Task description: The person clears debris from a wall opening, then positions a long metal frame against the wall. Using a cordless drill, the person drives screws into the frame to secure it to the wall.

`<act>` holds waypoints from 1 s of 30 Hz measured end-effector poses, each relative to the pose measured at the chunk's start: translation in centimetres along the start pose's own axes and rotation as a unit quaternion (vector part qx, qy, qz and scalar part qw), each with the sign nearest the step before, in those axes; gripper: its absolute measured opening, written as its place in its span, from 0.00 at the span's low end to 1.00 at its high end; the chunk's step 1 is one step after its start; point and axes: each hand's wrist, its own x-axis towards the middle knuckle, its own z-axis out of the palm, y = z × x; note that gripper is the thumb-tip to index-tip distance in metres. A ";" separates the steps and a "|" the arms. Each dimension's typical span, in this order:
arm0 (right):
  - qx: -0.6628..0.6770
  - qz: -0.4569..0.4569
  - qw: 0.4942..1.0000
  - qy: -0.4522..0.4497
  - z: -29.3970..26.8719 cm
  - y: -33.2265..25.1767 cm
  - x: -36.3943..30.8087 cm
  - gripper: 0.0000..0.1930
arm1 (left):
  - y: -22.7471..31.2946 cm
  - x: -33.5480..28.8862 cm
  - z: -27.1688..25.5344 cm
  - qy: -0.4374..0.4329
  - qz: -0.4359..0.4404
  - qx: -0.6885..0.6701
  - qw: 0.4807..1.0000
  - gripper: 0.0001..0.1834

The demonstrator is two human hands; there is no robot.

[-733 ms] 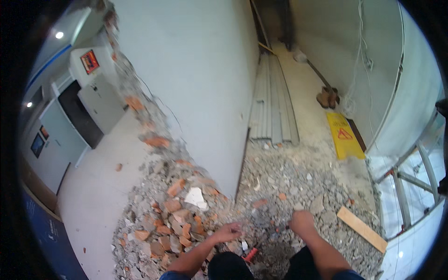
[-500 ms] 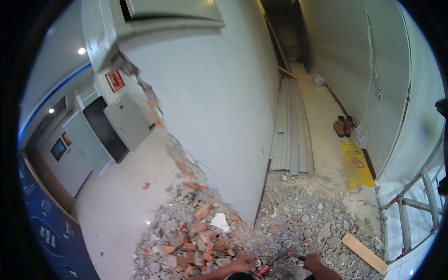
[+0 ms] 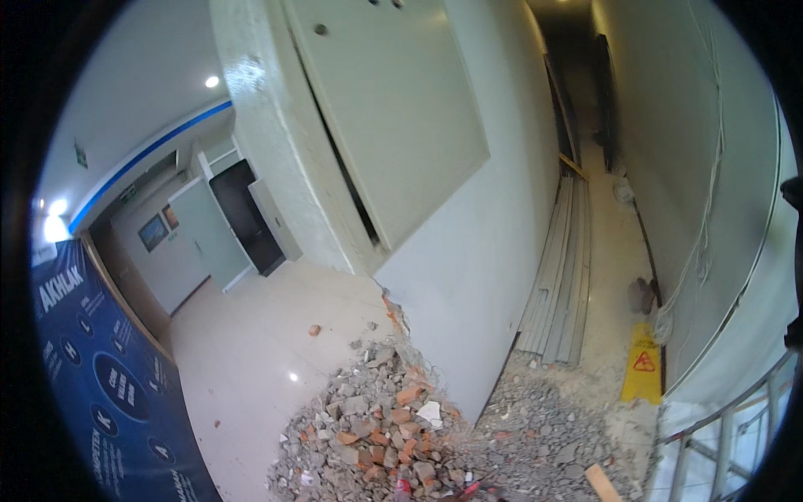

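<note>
Neither of my hands shows; both lie below the picture's lower edge. Close to that edge, among the rubble, is a small red piece of what looks like a tool handle (image 3: 473,488), mostly cut off. A second red spot (image 3: 404,485) lies left of it, too small to name. The rubble heap (image 3: 376,418) of grey mortar lumps and orange brick pieces rises just ahead. A flat white fragment (image 3: 430,413) rests on the heap beside the broken wall edge (image 3: 395,314).
A white wall (image 3: 452,326) with a large panel (image 3: 393,109) stands ahead. Long metal profiles (image 3: 559,293) lie along the corridor. To the right are a yellow floor sign (image 3: 642,368), a ladder (image 3: 723,443) and a wooden plank (image 3: 602,484). A blue banner (image 3: 117,376) stands left.
The view has tilted up and swung left. Both hands, the red-handled tool between them and the tool in the right hand have dropped mostly or wholly out of the picture.
</note>
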 end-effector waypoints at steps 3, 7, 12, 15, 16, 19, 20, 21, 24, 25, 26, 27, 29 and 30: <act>0.018 -0.093 0.994 -0.061 -3.5 -8.6 -12.8 0.24 | 2.3 -1.6 1.7 -0.002 0.012 0.005 1.000 0.26; -0.097 -0.098 0.974 -0.177 -6.3 -14.9 -18.8 0.26 | 2.7 -3.5 4.4 0.002 0.089 0.047 0.995 0.26; -0.365 -0.287 0.878 -0.115 -8.1 -23.1 -16.7 0.36 | -1.5 -5.8 6.8 0.051 -0.074 -0.028 0.996 0.29; -0.341 -0.306 0.889 -0.025 -11.4 -33.7 -16.6 0.37 | -5.7 -7.4 6.2 0.158 -0.166 -0.010 0.973 0.33; -0.298 -0.397 0.868 0.024 -12.5 -37.0 -17.4 0.35 | -7.0 -7.9 6.2 0.170 -0.230 -0.011 0.958 0.33; -0.172 -0.510 0.830 0.148 -13.9 -47.5 -19.4 0.33 | -9.9 -10.0 7.1 0.199 -0.308 -0.093 0.926 0.44; -0.116 -0.572 0.789 0.190 -14.3 -50.9 -20.1 0.33 | -10.4 -10.5 7.4 0.212 -0.332 -0.100 0.914 0.45; -0.106 -0.604 0.759 0.219 -14.7 -54.4 -20.6 0.34 | -10.9 -11.5 7.9 0.220 -0.345 -0.113 0.905 0.45; -0.124 -0.659 0.700 0.247 -15.4 -62.2 -22.1 0.41 | -10.7 -13.3 9.5 0.261 -0.399 -0.141 0.868 0.41; -0.123 -0.670 0.690 0.244 -15.4 -63.9 -22.5 0.44 | -10.6 -13.6 9.5 0.262 -0.419 -0.157 0.855 0.39; -0.121 -0.676 0.686 0.239 -15.4 -65.4 -22.8 0.46 | -10.4 -13.7 9.5 0.269 -0.431 -0.181 0.842 0.38; -0.118 -0.691 0.672 0.238 -15.1 -66.6 -23.0 0.49 | -10.3 -13.8 9.5 0.275 -0.440 -0.203 0.830 0.37; -0.137 -0.698 0.656 0.254 -14.7 -68.3 -23.1 0.53 | -10.3 -13.2 9.1 0.295 -0.444 -0.247 0.809 0.35; -0.146 -0.703 0.643 0.265 -14.5 -68.8 -23.0 0.55 | -10.3 -12.8 8.7 0.308 -0.440 -0.268 0.800 0.34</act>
